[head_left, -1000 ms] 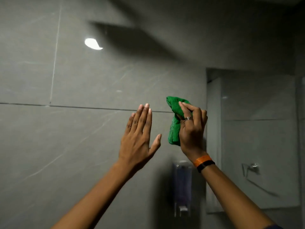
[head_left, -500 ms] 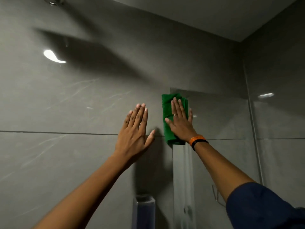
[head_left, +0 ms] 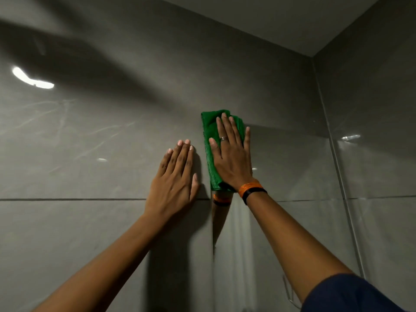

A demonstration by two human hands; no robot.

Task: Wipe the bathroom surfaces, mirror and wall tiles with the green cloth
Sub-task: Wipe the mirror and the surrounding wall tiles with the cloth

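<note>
My right hand (head_left: pixel 233 157) lies flat, fingers spread, pressing the folded green cloth (head_left: pixel 210 152) against the upper left corner of the mirror (head_left: pixel 292 167). The cloth covers the mirror's left edge and part of the grey wall tile (head_left: pixel 90 143) beside it. Just left of the cloth, my left hand (head_left: pixel 176 176) rests flat and open on the tile, holding nothing. A ring and an orange-and-black wristband are on my right hand and wrist.
Grey glossy tiles cover the wall, with a horizontal grout line (head_left: pixel 67 199) at wrist height. A side wall (head_left: pixel 378 131) meets the mirror wall at the right corner, under the ceiling (head_left: pixel 281 19). A light glare (head_left: pixel 31 79) shows at upper left.
My right hand went from gripping the bunched cloth to pressing it flat on the mirror's top left corner. My view tilted upward and the soap dispenser dropped out of sight. My left hand settled flat on the tile.
</note>
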